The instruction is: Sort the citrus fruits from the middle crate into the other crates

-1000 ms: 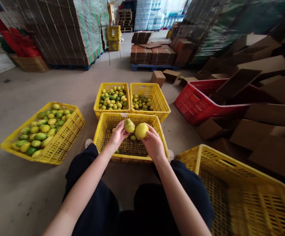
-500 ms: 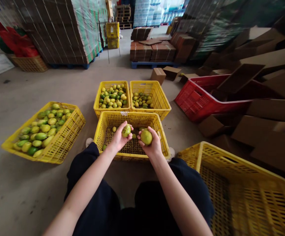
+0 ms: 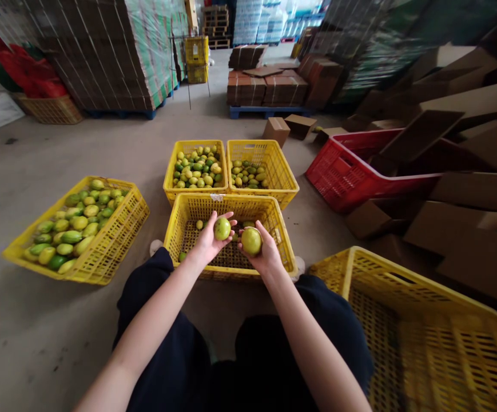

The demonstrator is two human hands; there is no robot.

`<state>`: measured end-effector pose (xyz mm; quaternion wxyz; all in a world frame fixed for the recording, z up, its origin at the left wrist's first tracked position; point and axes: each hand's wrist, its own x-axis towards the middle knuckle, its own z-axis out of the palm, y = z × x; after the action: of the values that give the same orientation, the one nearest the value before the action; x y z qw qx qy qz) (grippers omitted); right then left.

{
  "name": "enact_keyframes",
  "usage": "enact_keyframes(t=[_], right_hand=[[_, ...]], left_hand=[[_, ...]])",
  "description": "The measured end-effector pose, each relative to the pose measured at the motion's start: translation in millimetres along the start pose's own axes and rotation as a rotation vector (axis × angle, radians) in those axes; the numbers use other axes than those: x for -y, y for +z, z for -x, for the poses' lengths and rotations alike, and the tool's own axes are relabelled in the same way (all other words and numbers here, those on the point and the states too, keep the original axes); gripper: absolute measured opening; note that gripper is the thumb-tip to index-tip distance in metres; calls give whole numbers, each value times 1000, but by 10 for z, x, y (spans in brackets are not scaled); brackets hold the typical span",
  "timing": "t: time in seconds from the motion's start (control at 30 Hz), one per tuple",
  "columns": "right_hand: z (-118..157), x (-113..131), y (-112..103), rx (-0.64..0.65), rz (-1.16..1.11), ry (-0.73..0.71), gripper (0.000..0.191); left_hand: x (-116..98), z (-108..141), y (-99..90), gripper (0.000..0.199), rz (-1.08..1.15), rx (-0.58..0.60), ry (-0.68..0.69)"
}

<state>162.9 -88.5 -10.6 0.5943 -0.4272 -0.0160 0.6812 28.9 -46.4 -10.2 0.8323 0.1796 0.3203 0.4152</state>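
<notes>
Over the near yellow crate [image 3: 231, 269], my left hand [image 3: 207, 243] holds a speckled green fruit [image 3: 222, 229], its fingers partly extended beneath it. A larger yellow-green fruit [image 3: 251, 242] rests in my right hand [image 3: 267, 254], with the thumb along its side. The two fruits are close together but apart. A few fruits lie in the near crate, among them a small yellow one [image 3: 199, 225] and a green one [image 3: 182, 257] at the left; my hands hide part of its inside.
Behind stand two yellow crates [image 3: 171, 166] [image 3: 289, 171] with fruits. A tilted yellow crate [image 3: 115, 246] full of fruits is at the left. At the right are a red crate [image 3: 338, 174], cardboard boxes [image 3: 466, 240] and a large yellow crate [image 3: 437, 320].
The green fruit has turned in my left hand, and those fingers have opened out. My right hand's fruit has shifted slightly left, with its fingers a little looser.
</notes>
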Motion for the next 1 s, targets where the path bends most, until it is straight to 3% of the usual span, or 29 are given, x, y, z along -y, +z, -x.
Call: enact_keyframes(t=[0.1, 0.2, 0.47, 0.67, 0.9, 1.0], right_hand=[[14, -11, 32, 14, -8, -34, 8], [2, -11, 28, 71, -9, -10, 7], [-17, -7, 5, 95, 51, 23, 28], [33, -20, 64, 121, 62, -68, 5], [-1, -25, 38, 38, 128, -56, 26], [-24, -45, 36, 79, 143, -81, 25]], left_hand=[[-25, 7, 31, 18, 41, -84, 3], [-47, 29, 48, 10, 71, -82, 14], [-81, 57, 47, 17, 127, -7, -8], [-95, 43, 30, 16, 204, -2, 20], [-86, 78, 19, 17, 230, 9, 89], [-92, 110, 27, 21, 278, 25, 103]])
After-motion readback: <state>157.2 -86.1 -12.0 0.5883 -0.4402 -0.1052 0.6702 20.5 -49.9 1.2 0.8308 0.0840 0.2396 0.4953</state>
